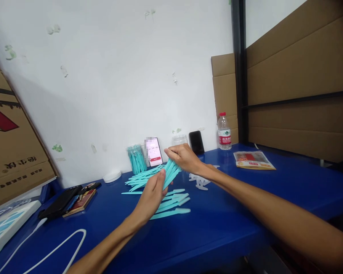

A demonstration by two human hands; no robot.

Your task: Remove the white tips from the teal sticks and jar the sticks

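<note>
My left hand (151, 196) is closed round the lower part of a fanned bunch of turquoise eyebrow razors (170, 174), thumb on top. At the upper end of the same bunch, my right hand (185, 156) is closed in a fist; its fingers hide that end. Behind my left hand lies a loose pile of more turquoise razors (141, 179). Several razors with pale capped ends (175, 203) lie in a row on the blue table, partly covered by my left hand. Small whitish translucent caps (201, 182) are scattered below my right forearm.
By the wall stand a clear tub full of turquoise razors (137, 160), a lit phone (154, 151), a clear jar (179, 140), a dark phone (196, 142) and a water bottle (224, 133). A packet (254, 160) lies right; a black pouch (60, 203) and white cable (81, 231) lie left.
</note>
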